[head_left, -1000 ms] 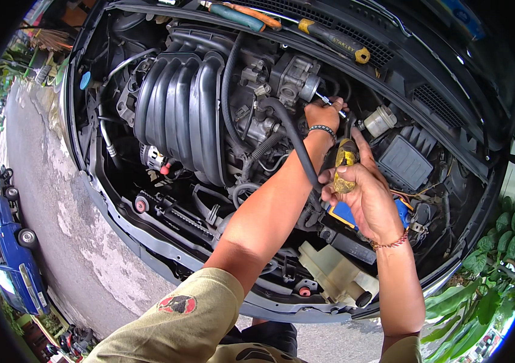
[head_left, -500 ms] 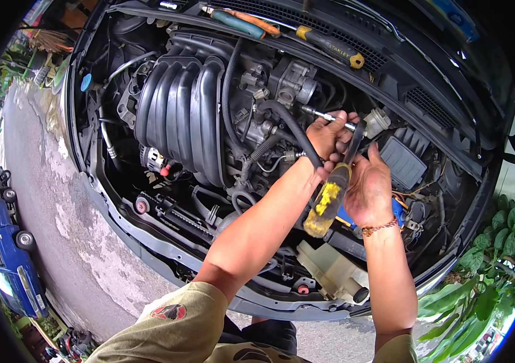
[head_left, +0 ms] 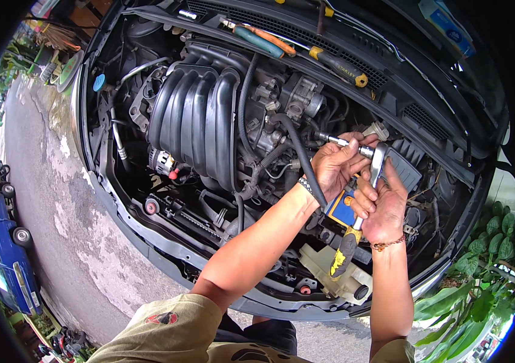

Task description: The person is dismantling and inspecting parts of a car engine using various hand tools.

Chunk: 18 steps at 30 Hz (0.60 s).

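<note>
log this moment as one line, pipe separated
left hand: holds bar | right hand: holds ratchet | ratchet: head at bar's end, handle overlapping reservoir in view | rest: tools on cowl

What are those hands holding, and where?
The right hand holds the ratchet by its metal shaft; the left hand holds the extension bar toward its ratchet end.

Ratchet [head_left: 346, 251]: middle of shaft hidden from us behind right hand [head_left: 386, 212] | silver extension bar [head_left: 337, 141]: we cannot trace its far end among dark engine parts [head_left: 311, 128] | left hand [head_left: 333, 170]: wrist partly covered by black hose [head_left: 295, 142] | blue-and-yellow box [head_left: 340, 211]: partly hidden | left sleeve [head_left: 179, 327], right sleeve [head_left: 393, 353]: cut by lower edge
</note>
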{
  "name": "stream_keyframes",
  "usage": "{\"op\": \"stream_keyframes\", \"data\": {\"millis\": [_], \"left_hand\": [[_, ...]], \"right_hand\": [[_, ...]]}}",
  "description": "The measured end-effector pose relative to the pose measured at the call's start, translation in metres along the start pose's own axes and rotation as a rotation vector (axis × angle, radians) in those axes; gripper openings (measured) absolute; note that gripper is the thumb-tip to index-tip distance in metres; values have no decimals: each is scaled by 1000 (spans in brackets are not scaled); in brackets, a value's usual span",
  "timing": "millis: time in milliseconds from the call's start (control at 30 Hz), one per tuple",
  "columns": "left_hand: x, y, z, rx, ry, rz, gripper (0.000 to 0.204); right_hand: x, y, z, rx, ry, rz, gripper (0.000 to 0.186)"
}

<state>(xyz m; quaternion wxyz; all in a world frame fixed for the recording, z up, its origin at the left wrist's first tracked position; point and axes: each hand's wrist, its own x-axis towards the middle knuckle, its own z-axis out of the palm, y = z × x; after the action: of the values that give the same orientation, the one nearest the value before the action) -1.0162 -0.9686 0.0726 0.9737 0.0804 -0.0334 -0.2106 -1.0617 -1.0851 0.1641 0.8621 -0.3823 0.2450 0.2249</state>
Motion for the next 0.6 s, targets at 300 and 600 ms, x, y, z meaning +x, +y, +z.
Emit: {"op": "stream_keyframes", "data": {"millis": [300,600], "left_hand": [[-16,3,-16,-42,285,75,20],[-126,-21,-18,614,342,-199,42]], "right_hand": [[-30,-24,29,-527,138,-341,47],[55,-116,34,-2108,7,-1130,27]]}}
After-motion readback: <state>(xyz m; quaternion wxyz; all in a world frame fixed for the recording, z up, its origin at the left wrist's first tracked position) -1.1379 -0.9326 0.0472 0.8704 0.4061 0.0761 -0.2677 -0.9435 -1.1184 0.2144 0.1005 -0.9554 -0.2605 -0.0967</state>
